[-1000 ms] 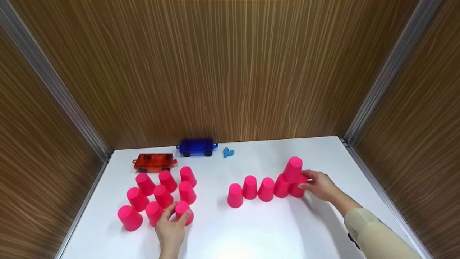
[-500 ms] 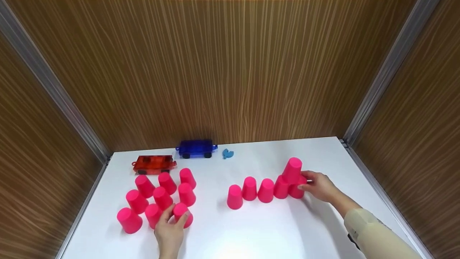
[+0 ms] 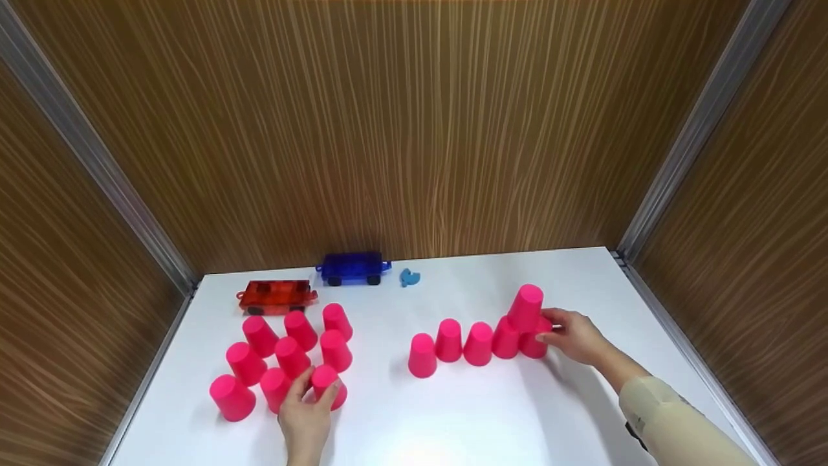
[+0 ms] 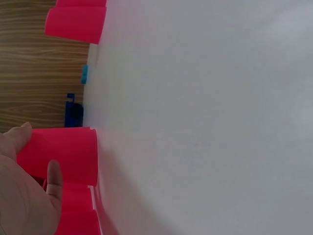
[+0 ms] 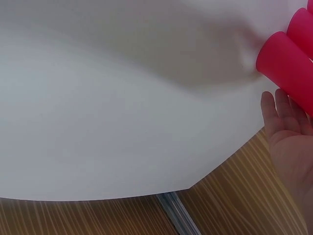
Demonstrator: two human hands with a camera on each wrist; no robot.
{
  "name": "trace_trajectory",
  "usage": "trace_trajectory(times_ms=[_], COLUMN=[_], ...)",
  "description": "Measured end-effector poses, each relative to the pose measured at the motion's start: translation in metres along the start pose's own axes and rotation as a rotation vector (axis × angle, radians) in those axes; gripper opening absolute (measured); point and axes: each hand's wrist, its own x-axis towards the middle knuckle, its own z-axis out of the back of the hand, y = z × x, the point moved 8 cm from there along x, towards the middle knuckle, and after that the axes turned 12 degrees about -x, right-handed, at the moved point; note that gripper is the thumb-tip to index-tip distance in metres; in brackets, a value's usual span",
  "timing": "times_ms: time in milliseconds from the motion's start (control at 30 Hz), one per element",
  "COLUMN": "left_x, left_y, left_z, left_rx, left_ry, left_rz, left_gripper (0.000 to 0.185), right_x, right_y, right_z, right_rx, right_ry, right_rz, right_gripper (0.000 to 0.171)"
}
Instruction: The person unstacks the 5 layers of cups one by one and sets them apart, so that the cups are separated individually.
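Note:
In the head view, several pink cups stand upside down on a white table (image 3: 466, 414), in a left cluster and a right row. My left hand (image 3: 304, 417) grips the front-right pink cup (image 3: 326, 382) of the cluster between thumb and fingers. The left wrist view shows its thumb (image 4: 55, 181) along that cup's side. At the row's right end, my right hand (image 3: 579, 338) holds the end pink cup (image 3: 532, 345) by its right side. Another pink cup (image 3: 526, 309) sits on top, across this one and its left neighbour (image 3: 505, 338). In the right wrist view, fingers (image 5: 283, 110) lie along the pink side.
A red toy wagon (image 3: 278, 296) and a blue one (image 3: 352, 267) stand behind the left cluster. Beside the blue wagon lies a small light-blue piece (image 3: 409, 277). Wood-grain panels (image 3: 414, 129) close off the back and both sides.

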Motion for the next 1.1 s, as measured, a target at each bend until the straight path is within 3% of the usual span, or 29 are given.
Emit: trace_trajectory(times_ms=[200,333,500,633,733,833,1100], left_x=[-0.007,-0.016,-0.033,-0.049,-0.056,-0.061,-0.067], left_y=[0.002,-0.007,-0.041,-0.076,-0.102,-0.123,-0.155], left_z=[0.001,0.005,0.005,-0.006,-0.026,-0.056,-0.160], left_rx=[0.000,0.004,0.009,-0.013,-0.051,-0.104,-0.152], left_ry=[-0.028,-0.064,-0.102,-0.094,-0.037,0.045,0.319], left_rz=[0.026,0.011,-0.137,-0.250,-0.327,-0.402,-0.476], left_gripper=[0.089,0.093,0.088,0.083,0.078,0.073,0.065], right_x=[-0.002,-0.002,-0.002,-0.002,-0.003,-0.003,-0.002], right_y=[-0.003,-0.002,-0.002,-0.003,-0.003,-0.004,0.000], right_z=[0.001,0.003,0.006,0.006,0.006,0.005,0.001], right_rx=[-0.006,-0.005,-0.007,0.001,0.000,0.003,0.012], right_ry=[0.000,0.003,0.004,0.001,0.001,-0.008,-0.021], right_rz=[-0.005,-0.013,-0.025,-0.017,-0.011,-0.013,0.004], right_gripper=[0.057,0.058,0.058,0.056,0.055,0.054,0.053])
